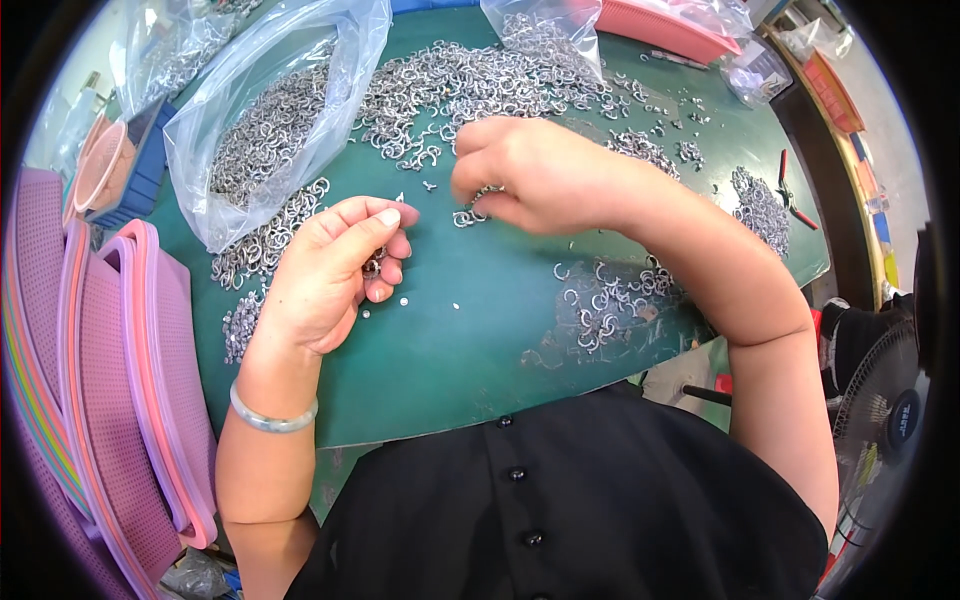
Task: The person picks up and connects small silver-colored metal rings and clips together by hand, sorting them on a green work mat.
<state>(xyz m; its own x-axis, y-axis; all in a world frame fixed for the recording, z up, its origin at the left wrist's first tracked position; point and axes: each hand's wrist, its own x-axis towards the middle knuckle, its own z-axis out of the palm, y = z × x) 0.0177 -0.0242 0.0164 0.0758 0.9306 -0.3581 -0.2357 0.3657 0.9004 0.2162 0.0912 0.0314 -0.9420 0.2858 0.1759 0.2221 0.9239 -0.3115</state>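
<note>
My left hand (335,265) is curled shut on a small cluster of metal rings (374,264), pinched between thumb and fingers just above the green table (450,350). My right hand (530,175) is fingers-down, pinching a few rings (468,215) off the tabletop. One big loose heap of rings (470,85) lies beyond both hands; too many to count. Three clear plastic bags visible; the nearest bag (265,120) spills rings. One jade-coloured bangle (272,418) on my left wrist. Stacked pink-and-purple trays (120,380) at my left; red-handled pliers (790,195) far right.
</note>
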